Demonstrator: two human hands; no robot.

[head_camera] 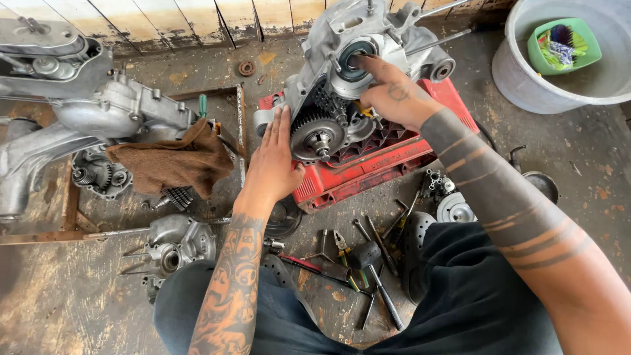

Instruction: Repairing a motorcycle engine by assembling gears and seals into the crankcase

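Observation:
A grey metal engine case (pixel 388 33) rests tilted on a red plastic crate (pixel 368 167). My left hand (pixel 273 164) lies flat against the case's left side, fingers beside the large toothed gear (pixel 315 135). My right hand (pixel 394 92) reaches over the top of the case, its fingertips pressed on the round bearing seat (pixel 355 56). Neither hand grips a tool.
A brown rag (pixel 174 161) drapes over another engine (pixel 85 112) on a metal frame at left. A small case half (pixel 174 243) lies by my left knee. Hammer, pliers and rods (pixel 365 260) are scattered between my legs. A grey tub (pixel 565 56) stands at top right.

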